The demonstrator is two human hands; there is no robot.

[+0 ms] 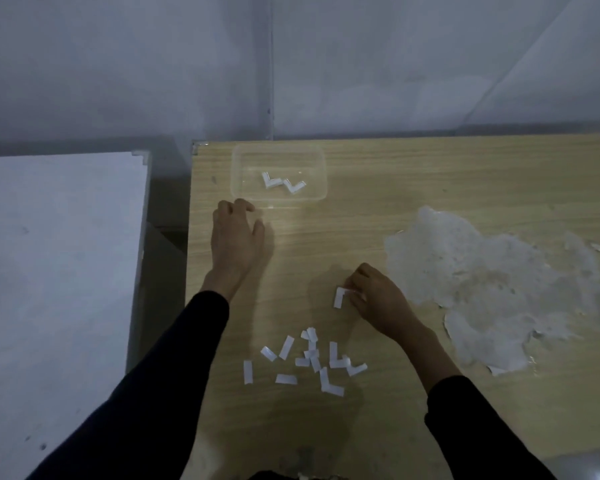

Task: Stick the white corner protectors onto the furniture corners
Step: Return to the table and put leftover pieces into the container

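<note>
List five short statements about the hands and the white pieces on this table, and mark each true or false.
1. The right hand pinches a white corner protector. True.
2. The clear container holds five protectors. False: only two lie in it.
3. The left hand grips a protector. False: it holds nothing and sits near the container.
4. Loose white pieces lie on the table between the forearms. True.
5. The tabletop is undamaged. False: a large peeled patch shows on its right side.
</note>
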